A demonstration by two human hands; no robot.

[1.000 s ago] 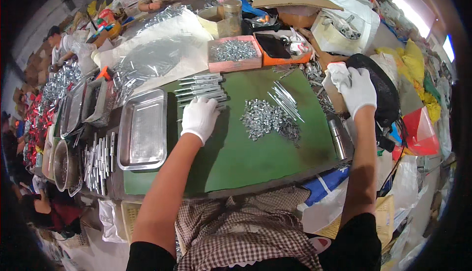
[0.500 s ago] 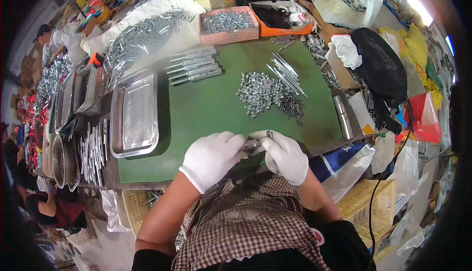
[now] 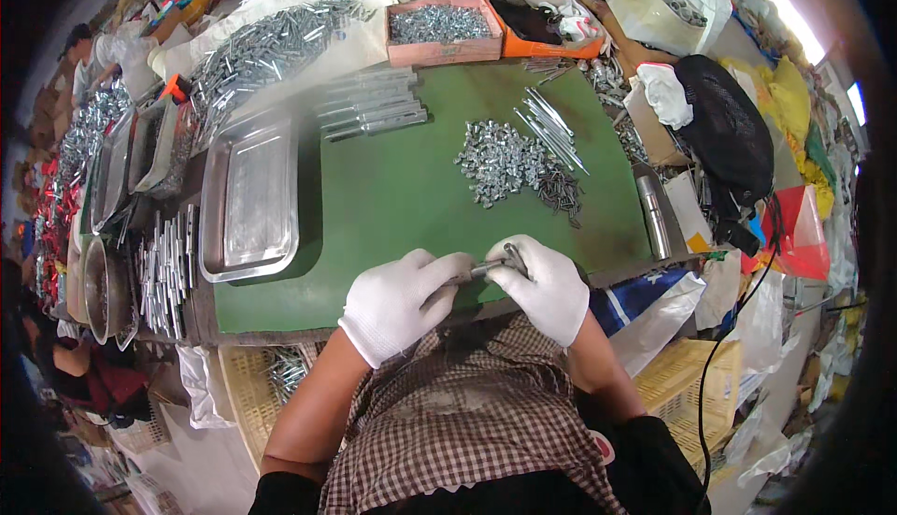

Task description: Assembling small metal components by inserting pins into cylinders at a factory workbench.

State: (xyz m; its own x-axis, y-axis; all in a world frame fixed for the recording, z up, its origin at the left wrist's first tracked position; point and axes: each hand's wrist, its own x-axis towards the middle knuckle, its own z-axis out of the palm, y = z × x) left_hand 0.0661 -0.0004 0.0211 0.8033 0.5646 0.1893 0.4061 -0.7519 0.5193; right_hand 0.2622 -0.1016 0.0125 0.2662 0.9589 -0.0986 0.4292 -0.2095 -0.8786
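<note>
In front of my apron, both hands wear white knit gloves and meet at the near edge of the green work surface (image 3: 392,197). My left hand (image 3: 400,302) is closed round a slim metal tube (image 3: 482,270), whose end shows between the gloves. My right hand (image 3: 544,293) pinches the other end of it, and a short metal stub (image 3: 513,255) sticks up between thumb and fingers there. Beyond them lie a heap of small silver metal pieces (image 3: 498,162), dark pins (image 3: 561,195) and a bundle of thin rods (image 3: 551,130).
Left of my hands sits a steel tray (image 3: 250,258). Metal tubes lie in a row (image 3: 374,104) behind it. At the back stand a pink box of small parts (image 3: 445,52) and an orange box (image 3: 558,49). A metal cylinder (image 3: 653,218) lies at the right edge.
The piece between my hands is held more level, and more of it shows. My hands are slightly farther apart. The whole view has shifted a little.
</note>
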